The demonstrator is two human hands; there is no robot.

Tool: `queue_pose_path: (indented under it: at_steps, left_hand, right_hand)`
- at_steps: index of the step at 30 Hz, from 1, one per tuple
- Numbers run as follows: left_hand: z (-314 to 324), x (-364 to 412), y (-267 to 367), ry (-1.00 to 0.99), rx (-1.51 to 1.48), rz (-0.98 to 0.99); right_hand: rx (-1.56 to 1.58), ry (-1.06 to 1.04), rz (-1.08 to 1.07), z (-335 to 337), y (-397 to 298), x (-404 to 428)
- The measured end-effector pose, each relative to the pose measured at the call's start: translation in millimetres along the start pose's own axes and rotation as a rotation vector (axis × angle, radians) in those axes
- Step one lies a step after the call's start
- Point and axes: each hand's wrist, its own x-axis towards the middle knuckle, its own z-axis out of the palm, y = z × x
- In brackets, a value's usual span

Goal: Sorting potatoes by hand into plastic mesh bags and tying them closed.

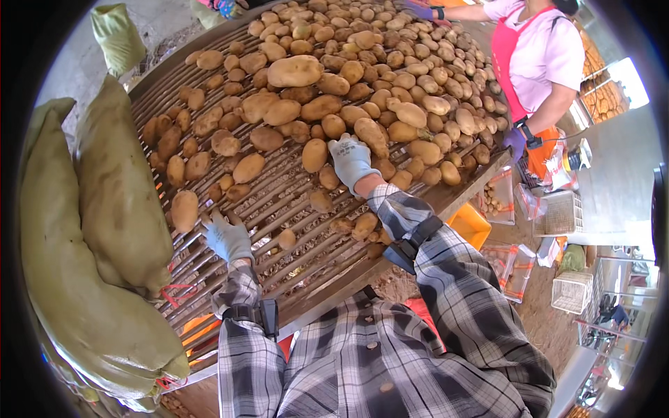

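Note:
Potatoes in a heap (360, 73) cover the far part of a slatted metal sorting table (292, 209) and thin out towards me. My left hand (228, 237), in a pale blue work glove, rests low over the slats, fingers apart, with a large potato (184, 211) just beyond its fingertips to the left. In the same kind of glove, my right hand (351, 159) lies at the near side of the heap, between an oval potato (314, 155) and a long potato (371, 137). Its fingertips point down among the potatoes; whether they grip one is hidden.
Full green woven sacks (120, 193) lie along the table's left side. At the right corner stands a co-worker in a red apron (507, 62), gloved hands at the table. Beyond the near rail are a yellow crate (469, 225), white baskets (572, 293) and net bags.

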Motion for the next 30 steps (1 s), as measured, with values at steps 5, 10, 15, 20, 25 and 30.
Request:
queue_pose_path:
  at_steps: [5, 10, 15, 20, 25, 30]
  left_hand:
    - [-0.4, 0.4, 0.8, 0.005, -0.021, -0.006]
    - [-1.9, -1.1, 0.7, 0.028, -0.01, 0.023]
    - [-7.0, -1.4, 2.7, -0.025, -0.006, 0.008]
    - [-4.5, 0.2, 2.6, -0.011, 0.007, -0.002]
    - [7.6, -0.9, -5.5, 0.068, 0.054, 0.044]
    - [17.6, 1.8, -13.0, 0.024, 0.057, 0.031]
  right_hand:
    - [0.329, 0.048, -0.017, -22.3, 7.2, -9.4]
    - [0.182, -0.072, -0.098, -43.0, -16.6, 37.9]
    - [0.054, -0.243, -0.183, -46.5, -20.1, 64.9]
    - [0.048, -0.225, -0.253, -29.8, -10.9, 28.5]
    - [1.39, -0.094, 0.078, -39.8, 15.5, -18.9]
    - [2.454, -0.303, 0.071, -67.1, 91.2, -115.1]
